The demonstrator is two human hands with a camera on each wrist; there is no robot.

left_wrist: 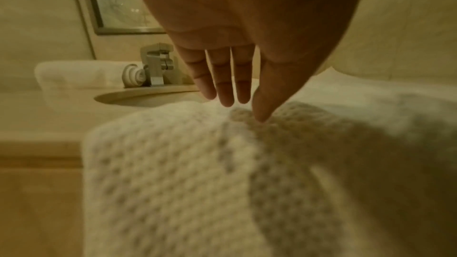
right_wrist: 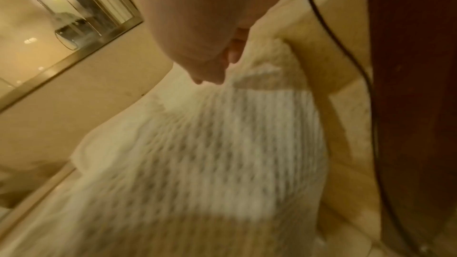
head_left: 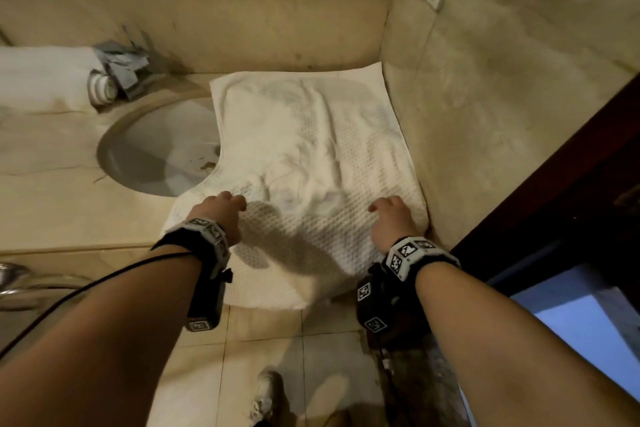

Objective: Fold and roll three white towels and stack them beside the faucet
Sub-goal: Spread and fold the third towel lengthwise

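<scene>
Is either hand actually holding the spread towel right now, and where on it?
Left hand: holding nothing, straight fingers only touch the towel near its front left. Right hand is over the front right part; its grip cannot be told.

A beige marble counter carried a spread white towel at right, overlapping the sink; a rolled towel lay far left.
</scene>
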